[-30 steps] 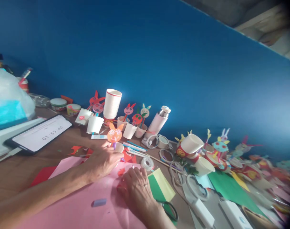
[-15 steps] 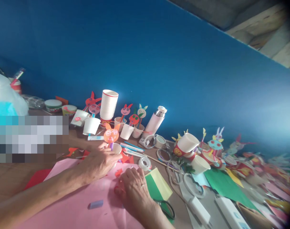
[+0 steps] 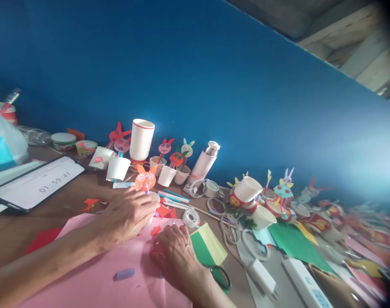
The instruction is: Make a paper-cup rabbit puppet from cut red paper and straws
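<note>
My left hand (image 3: 126, 218) is closed around a white paper cup (image 3: 154, 197), with its fingers across the cup's side. From that cup rises an orange paper animal head (image 3: 145, 180) with pointed ears and a drawn face, on a purple stem. Just right of it, my right hand (image 3: 175, 250) is bent down over the pink paper sheet (image 3: 95, 273). Its fingertips are curled under and hidden, so what they hold cannot be made out. A small red-orange paper scrap (image 3: 155, 231) lies by its fingers. On the pink sheet rests a short purple piece (image 3: 125, 274).
Behind stand stacked paper cups (image 3: 142, 141), cups with paper animals and a white thermos (image 3: 203, 162). To the right are a tape roll (image 3: 191, 217), black-handled scissors (image 3: 221, 277), a charger (image 3: 261, 276) and a power strip (image 3: 305, 282). A phone (image 3: 37, 184) lies left.
The whole scene has shifted slightly left in the view. Both hands keep nearly the same pose and place. The phone at the left, blurred out before, now shows clearly.
</note>
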Available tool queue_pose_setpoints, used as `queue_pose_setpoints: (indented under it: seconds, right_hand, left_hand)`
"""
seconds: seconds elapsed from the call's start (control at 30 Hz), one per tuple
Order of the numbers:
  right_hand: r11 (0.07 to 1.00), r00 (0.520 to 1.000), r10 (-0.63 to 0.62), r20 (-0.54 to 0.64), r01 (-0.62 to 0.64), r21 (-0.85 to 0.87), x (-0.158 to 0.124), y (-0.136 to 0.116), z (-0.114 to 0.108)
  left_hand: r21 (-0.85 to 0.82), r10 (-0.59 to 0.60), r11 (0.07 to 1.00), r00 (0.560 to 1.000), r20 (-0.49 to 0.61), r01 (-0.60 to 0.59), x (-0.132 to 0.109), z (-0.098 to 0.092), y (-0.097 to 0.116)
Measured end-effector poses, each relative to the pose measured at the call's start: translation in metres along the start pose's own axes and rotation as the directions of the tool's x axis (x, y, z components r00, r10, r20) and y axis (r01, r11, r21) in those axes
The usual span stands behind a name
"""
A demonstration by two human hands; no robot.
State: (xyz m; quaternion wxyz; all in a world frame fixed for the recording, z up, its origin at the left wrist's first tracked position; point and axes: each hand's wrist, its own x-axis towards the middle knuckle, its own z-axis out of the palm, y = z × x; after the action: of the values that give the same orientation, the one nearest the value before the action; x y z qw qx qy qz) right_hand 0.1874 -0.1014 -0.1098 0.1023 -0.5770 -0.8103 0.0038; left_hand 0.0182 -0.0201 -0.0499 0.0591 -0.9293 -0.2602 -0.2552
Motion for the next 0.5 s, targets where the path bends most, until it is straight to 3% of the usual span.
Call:
queue_pose_setpoints:
  seconds: [0.13, 0.33, 0.5]
  right_hand:
    - [1.0, 1.0, -0.019, -0.004, 0.019, -0.003, 0.001, 0.001, 0.001]
    - [0.999, 1.0, -0.009, 0.004, 0.009, 0.032, 0.001, 0.001, 0.002]
    - [0.998, 0.999, -0.03, -0.029, 0.032, 0.059, 0.0, 0.006, 0.004]
  left_hand:
    - [-0.07, 0.041, 0.996, 0.995, -0.094, -0.047, 0.0, 0.001, -0.004]
    - [-0.097, 0.034, 0.994, 0.994, -0.107, -0.045, 0.003, -0.006, -0.004]
    - [-0.19, 0.086, 0.978, 0.996, -0.037, -0.091, -0.003, -0.012, 0.021]
